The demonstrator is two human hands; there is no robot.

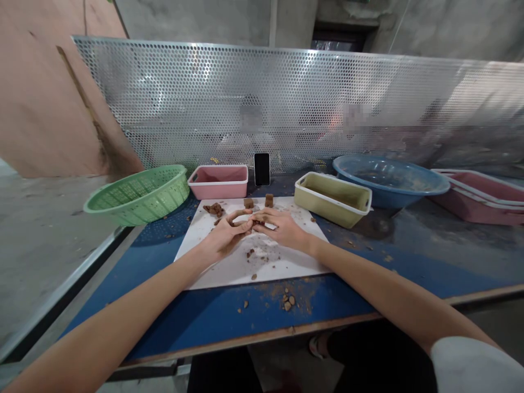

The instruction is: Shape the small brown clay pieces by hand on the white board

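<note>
Over a white board point(229, 275), my left hand point(227, 233) and my right hand point(282, 229) meet fingertip to fingertip. Between them they pinch a small brown clay-like lump point(258, 222), mostly hidden by the fingers. Just beyond my fingers stand two small brown blocks, a left block point(248, 203) and a right block point(269, 200). A crumbly brown heap point(213, 209) lies at the board's far left corner. Loose crumbs point(250, 253) are scattered on the board below my hands.
Behind the board stand a pink basket point(219, 189), a phone point(262, 169) and a yellow-green basket point(331, 204). A green colander point(139, 204) is at left; a blue basin point(391, 191) and pink baskets point(483, 210) are at right. Brown bits point(288, 302) lie near the blue table's front edge.
</note>
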